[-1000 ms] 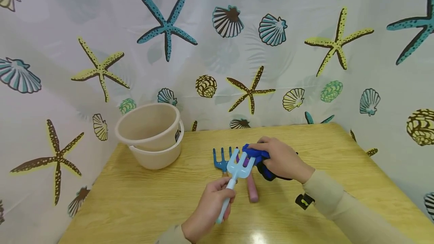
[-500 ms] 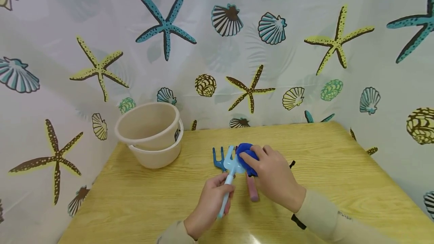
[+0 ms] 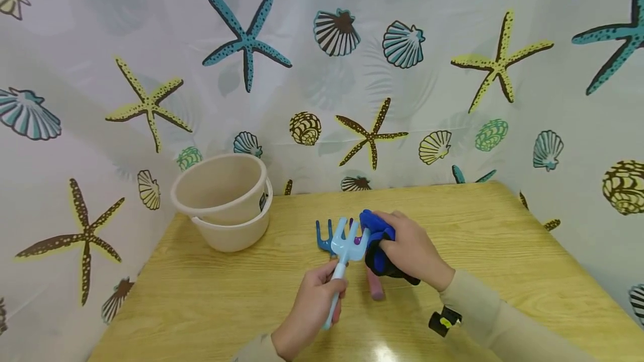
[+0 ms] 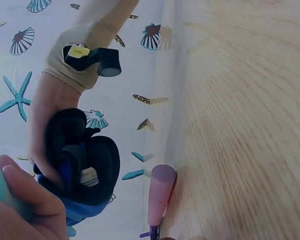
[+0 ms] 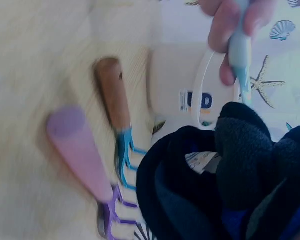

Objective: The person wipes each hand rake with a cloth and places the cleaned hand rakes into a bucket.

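My left hand (image 3: 312,303) grips the handle of a light blue hand fork (image 3: 347,247), its tines pointing away and up over the table. My right hand (image 3: 415,253) holds a bunched blue and black cloth (image 3: 374,221) against the right side of the tines. In the right wrist view the folded dark cloth (image 5: 177,195) covers the fork's head. Beneath lie two more hand forks: a purple one with a pink handle (image 3: 374,285) and a dark blue one (image 3: 323,241). The right wrist view shows the dark blue fork's brown handle (image 5: 113,95).
A beige bucket (image 3: 231,236) with a white handle stands at the back left of the wooden table (image 3: 211,300). Behind and beside the table hangs a white curtain (image 3: 302,82) printed with starfish and shells.
The cloth went over the fork's tines half a second ago, then moved back to their right side, uncovering them. The left hand keeps its hold, with the fork shifted slightly left.
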`<state>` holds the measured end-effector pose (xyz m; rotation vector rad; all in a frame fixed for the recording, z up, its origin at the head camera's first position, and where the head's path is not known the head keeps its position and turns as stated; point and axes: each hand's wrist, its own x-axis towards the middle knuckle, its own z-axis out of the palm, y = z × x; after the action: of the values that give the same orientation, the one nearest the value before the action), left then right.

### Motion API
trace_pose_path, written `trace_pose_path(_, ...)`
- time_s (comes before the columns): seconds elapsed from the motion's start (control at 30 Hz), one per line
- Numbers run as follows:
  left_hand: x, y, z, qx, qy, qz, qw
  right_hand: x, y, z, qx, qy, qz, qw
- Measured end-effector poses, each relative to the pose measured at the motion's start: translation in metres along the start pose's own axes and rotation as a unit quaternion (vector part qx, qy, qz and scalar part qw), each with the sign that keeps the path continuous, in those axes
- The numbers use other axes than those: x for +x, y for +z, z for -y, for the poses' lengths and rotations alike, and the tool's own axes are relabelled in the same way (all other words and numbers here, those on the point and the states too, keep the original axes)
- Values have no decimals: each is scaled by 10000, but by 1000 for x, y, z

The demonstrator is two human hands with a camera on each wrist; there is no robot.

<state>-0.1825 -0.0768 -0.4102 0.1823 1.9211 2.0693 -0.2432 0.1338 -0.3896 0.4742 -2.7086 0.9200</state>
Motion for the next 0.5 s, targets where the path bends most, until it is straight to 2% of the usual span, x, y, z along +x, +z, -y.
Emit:
trace_pose_path(0.17, 3, 1, 2, -74, 127, -197, 9997, -11, 4, 9, 571, 320, 142, 9978)
trace_pose_path(0.3, 7, -1, 2, -283, 166, -361, 9988, -23, 8, 25, 1076, 343, 316, 9931)
trace_pose_path(0.4, 9, -2, 0, -361, 238, -424, 9982, -28, 10, 32, 1165, 209, 345, 9924)
trace_pose_path(0.5, 8, -1, -2, -309, 328, -390, 9982, -23, 8, 30, 1096, 200, 82, 9937)
